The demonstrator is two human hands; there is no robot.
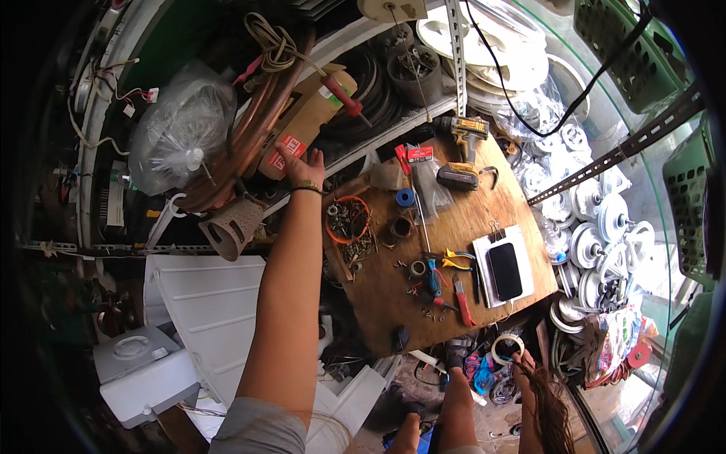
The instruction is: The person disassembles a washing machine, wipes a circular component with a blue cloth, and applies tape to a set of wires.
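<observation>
My left arm stretches up across the view, and my left hand (306,170) is at the lower end of a long cardboard box (311,106) with a red label. Its fingers are apart and seem to touch the box; part of the palm side is hidden. Down at the lower right, my right hand (524,363) is beside my legs, its fingers at the rim of a pale tape roll (507,349). Long hair partly covers that forearm.
A wooden table (370,310) carries a cordless drill (463,151), an orange bowl of screws (349,219), yellow-handled pliers (457,260), a red utility knife (463,300) and a phone (505,271). A soldering iron (344,97) hangs above the box. White wheel-like parts (588,246) are piled right.
</observation>
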